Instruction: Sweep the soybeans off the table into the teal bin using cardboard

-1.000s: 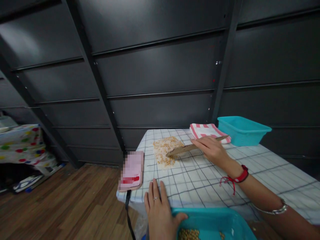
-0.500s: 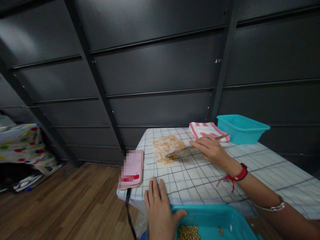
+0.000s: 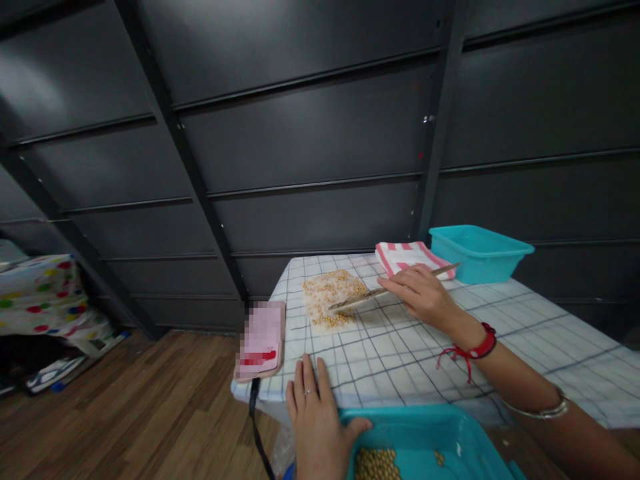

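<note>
A patch of yellow grains [image 3: 333,297] lies spread on the checked tablecloth [image 3: 425,347]. My right hand [image 3: 423,297] is closed around a flat wooden spatula [image 3: 357,299] whose blade touches the right edge of the grains. A red string band sits on that wrist. My left hand [image 3: 316,420] grips the near-left rim of a turquoise tub [image 3: 430,443], thumb inside and fingers flat on the table edge. The tub holds some yellow beans [image 3: 376,463] at its bottom.
A second turquoise tub [image 3: 479,252] stands at the far right of the table, with a red-and-white striped cloth [image 3: 407,257] beside it. A pink phone [image 3: 261,339] with a black cable lies at the left table edge. Dark metal panels rise behind; wooden floor lies left.
The spatula blade has tipped from lying broad to nearly edge-on and drawn slightly back along the grains. My left hand stays on the tub rim.
</note>
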Demonstrator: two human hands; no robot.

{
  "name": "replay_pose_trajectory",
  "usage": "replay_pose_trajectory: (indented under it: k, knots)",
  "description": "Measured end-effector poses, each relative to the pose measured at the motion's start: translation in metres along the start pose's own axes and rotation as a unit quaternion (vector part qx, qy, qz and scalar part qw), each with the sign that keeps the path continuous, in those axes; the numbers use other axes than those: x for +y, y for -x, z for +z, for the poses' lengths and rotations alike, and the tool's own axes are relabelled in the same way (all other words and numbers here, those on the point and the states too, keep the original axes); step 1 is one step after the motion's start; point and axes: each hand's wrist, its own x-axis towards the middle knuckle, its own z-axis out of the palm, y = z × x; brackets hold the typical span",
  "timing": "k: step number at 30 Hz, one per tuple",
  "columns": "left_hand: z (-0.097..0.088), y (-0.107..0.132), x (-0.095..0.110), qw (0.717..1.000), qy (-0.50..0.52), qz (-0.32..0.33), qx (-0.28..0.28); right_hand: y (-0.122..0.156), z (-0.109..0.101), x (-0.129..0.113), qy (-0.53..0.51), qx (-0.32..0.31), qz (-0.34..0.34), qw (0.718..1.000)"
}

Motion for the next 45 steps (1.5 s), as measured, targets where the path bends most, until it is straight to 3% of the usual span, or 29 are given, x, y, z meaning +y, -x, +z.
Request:
replay_pose_trajectory:
  k: [11, 16, 22, 28, 33, 39, 45]
  knots:
    - [-0.003, 0.0, 0.007, 1.0, -0.02, -0.022, 0.007, 0.001, -0.01, 0.003, -0.032, -0.032, -0.009, 0.999]
    - [0.002, 0.0, -0.002, 1.0, -0.003, 0.008, -0.018, 0.0, -0.017, 0.005, -0.044, -0.029, -0.021, 0.998]
    - [0.002, 0.0, -0.006, 1.0, 0.005, 0.004, -0.025, -0.002, -0.02, 0.009, -0.026, -0.028, 0.023, 0.999]
    - [0.001, 0.0, -0.006, 1.0, 0.012, -0.002, -0.027, -0.005, -0.013, 0.009, -0.036, -0.087, -0.005, 0.996]
    - [-0.006, -0.001, -0.002, 1.0, 0.013, -0.003, -0.023, 0.001, -0.018, 0.007, -0.055, -0.083, 0.001, 0.995]
    - [-0.015, -0.005, 0.009, 0.999, 0.013, -0.048, -0.011, 0.002, -0.031, 0.005, -0.065, -0.079, 0.009, 0.995]
    - [-0.014, -0.005, 0.009, 0.999, 0.009, -0.046, -0.006, -0.006, -0.02, 0.005, -0.037, -0.087, 0.027, 0.995]
